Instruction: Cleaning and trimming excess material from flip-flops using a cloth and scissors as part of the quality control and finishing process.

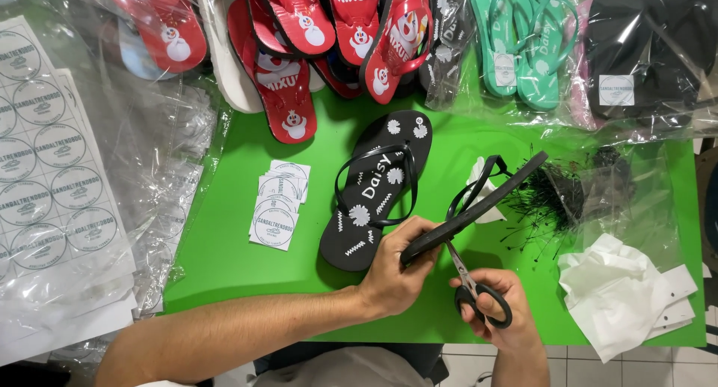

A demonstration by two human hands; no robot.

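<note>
My left hand (393, 271) grips the heel end of a black flip-flop (479, 205), held on edge and slanting up to the right above the green table (224, 245). My right hand (497, 308) holds black-handled scissors (471, 286), their blades pointing up at the sandal's edge near my left fingers. A second black flip-flop (378, 189) with white flower prints lies flat just left of the held one.
Square white stickers (277, 207) lie left of the flat sandal. Red flip-flops (299, 43), teal ones (523, 43) and black bagged ones (651, 50) line the far edge. A pile of thin black plastic ties (550, 200), white paper (617, 290) and sticker sheets (52, 170) flank the table.
</note>
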